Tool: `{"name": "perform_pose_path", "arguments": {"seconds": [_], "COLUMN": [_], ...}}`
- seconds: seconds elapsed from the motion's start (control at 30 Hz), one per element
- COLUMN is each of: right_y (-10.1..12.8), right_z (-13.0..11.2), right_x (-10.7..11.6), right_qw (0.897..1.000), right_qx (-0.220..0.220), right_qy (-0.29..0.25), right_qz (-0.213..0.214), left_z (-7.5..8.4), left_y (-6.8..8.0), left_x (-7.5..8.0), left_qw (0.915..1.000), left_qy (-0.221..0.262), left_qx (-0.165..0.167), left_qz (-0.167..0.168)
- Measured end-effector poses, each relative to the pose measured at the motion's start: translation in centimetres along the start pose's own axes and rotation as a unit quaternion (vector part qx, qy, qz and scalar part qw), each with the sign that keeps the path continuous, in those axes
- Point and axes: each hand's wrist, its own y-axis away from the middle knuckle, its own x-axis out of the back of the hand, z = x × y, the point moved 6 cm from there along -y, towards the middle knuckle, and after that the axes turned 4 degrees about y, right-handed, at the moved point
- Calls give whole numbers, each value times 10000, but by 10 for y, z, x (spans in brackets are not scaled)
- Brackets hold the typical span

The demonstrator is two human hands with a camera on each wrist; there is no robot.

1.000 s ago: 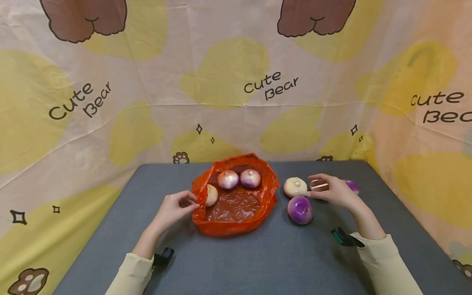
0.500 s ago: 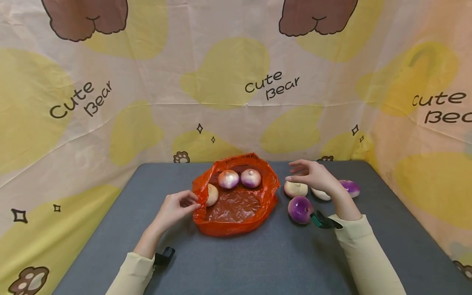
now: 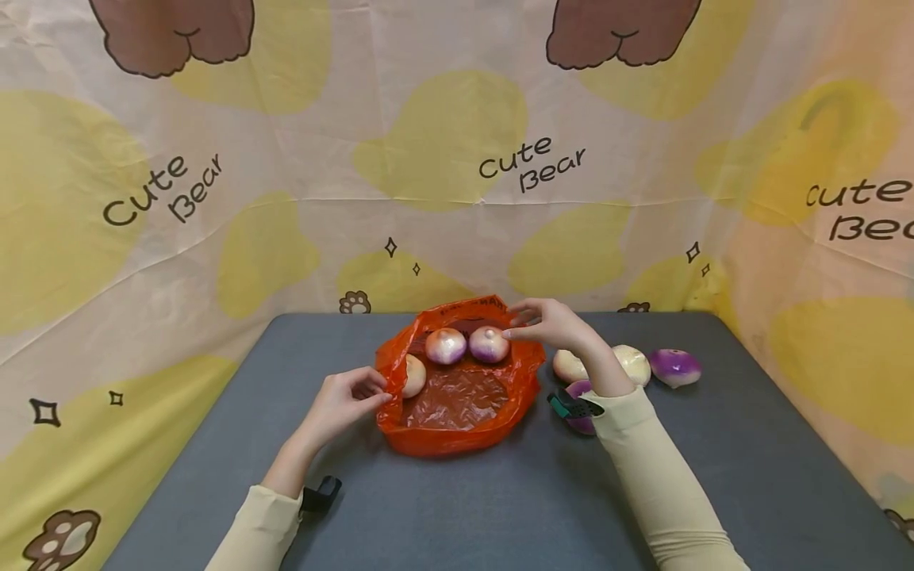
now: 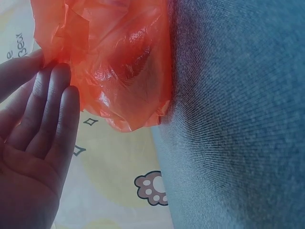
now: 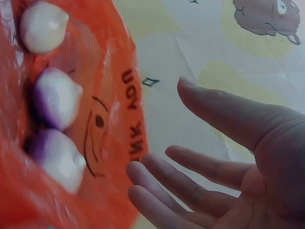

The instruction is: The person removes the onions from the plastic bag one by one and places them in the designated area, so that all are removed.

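Observation:
My left hand (image 3: 350,400) pinches the left rim of an orange plastic bag (image 3: 457,436) that stands wide open on the table. In the left wrist view, the thumb and fingertips of that hand meet at the bag's edge (image 4: 64,28). Inside the bag lie three turnips: a purple-and-white turnip (image 3: 446,346), a second one (image 3: 489,346) beside it, and a pale turnip (image 3: 414,377) partly behind the left rim. Over the bag's right rim hovers my right hand (image 3: 553,325). Seen from its wrist, the fingers are spread and hold nothing (image 5: 205,191).
Right of the bag, several turnips rest on the grey table (image 3: 457,515): a pale one (image 3: 568,366), a white one (image 3: 632,365), a purple one (image 3: 675,367) and another purple one (image 3: 578,390) partly behind the right wrist. A printed cloth (image 3: 428,159) hangs behind.
My right hand has moved left, from the loose turnips to above the bag's right rim. The white turnip has shifted slightly. My left hand stays at the bag.

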Motion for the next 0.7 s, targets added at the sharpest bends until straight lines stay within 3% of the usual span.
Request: {"name": "perform_pose_path", "arguments": {"seconds": [0.43, 0.7], "right_y": [-48, -62], "right_z": [-10, 0], "right_x": [-40, -48], "right_qw": [9961, 9983], "right_qx": [-330, -551], "right_qy": [-772, -113], "right_qz": [-285, 123], "left_z": [3, 2], "left_y": [2, 3], "left_x": [1, 1], "left_qw": [9998, 9998], "left_qy": [-114, -107], "left_qx": [-146, -136], "left_qz": [5, -22]}}
